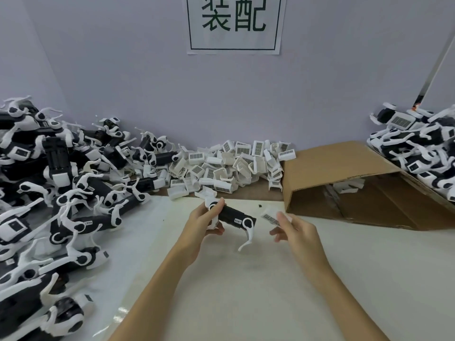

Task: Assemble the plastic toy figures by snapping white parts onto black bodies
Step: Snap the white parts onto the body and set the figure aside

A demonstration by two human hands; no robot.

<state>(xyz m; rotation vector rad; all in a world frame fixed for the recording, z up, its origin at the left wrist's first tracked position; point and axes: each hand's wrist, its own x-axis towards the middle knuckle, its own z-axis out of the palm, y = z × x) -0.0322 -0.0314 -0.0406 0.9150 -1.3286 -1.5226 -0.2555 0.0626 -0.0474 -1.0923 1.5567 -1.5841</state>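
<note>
My left hand (204, 221) grips one end of a black toy body (232, 216) with white leg pieces, held above the white table sheet. One white leg (247, 238) hangs down from the body's right end. My right hand (291, 227) pinches a small white part with a barcode label (270, 217), a short gap to the right of the body. The two pieces are apart.
A heap of black-and-white figures (56, 183) fills the left side. Loose white barcode parts (234, 166) are piled at the back centre. A cardboard sheet (344, 173) leans at the right, with more figures (418, 146) behind it. A paper sign (234, 23) hangs on the wall.
</note>
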